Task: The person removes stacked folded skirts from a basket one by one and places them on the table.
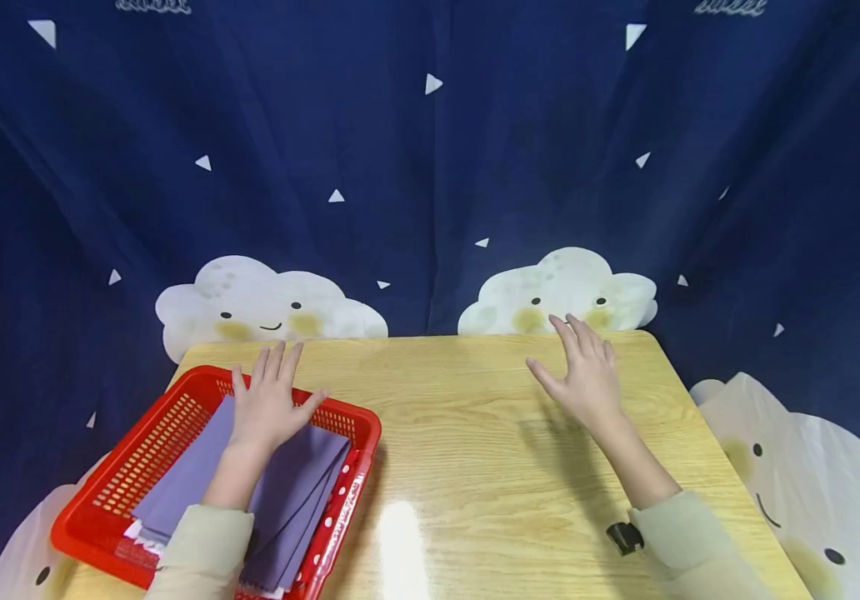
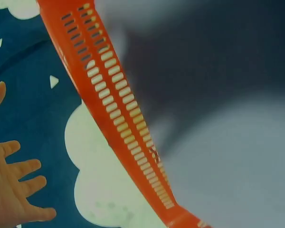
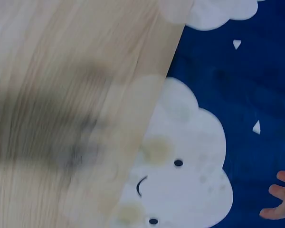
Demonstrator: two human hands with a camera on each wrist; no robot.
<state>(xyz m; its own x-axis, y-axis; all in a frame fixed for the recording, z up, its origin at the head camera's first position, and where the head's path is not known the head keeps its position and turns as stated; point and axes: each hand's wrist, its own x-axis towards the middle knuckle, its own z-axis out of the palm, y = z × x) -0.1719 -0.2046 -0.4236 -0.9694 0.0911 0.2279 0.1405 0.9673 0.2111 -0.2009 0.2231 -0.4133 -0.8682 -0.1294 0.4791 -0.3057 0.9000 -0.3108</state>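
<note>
My left hand [image 1: 268, 410] hovers over a red plastic basket [image 1: 366, 425] on the left of the table, its fingers spread and holding nothing. Folded purple-grey cloths [image 1: 298, 492] lie inside the basket, partly hidden by my left forearm. In the left wrist view the slotted basket wall [image 2: 116, 109] crosses the picture, with my spread left fingers [image 2: 31, 185] off to one side. Over the right part of the table my right hand [image 1: 587, 379] is raised, fingers extended and grasping nothing. Its fingers [image 3: 280, 192] also show at the edge of the right wrist view.
The wooden table [image 1: 460, 433] has its far edge against a dark blue curtain [image 1: 430, 167] printed with clouds and triangles. A red strip with white dots [image 1: 328, 521] runs along the basket's right side. A small black object [image 1: 625, 538] is at the right sleeve cuff.
</note>
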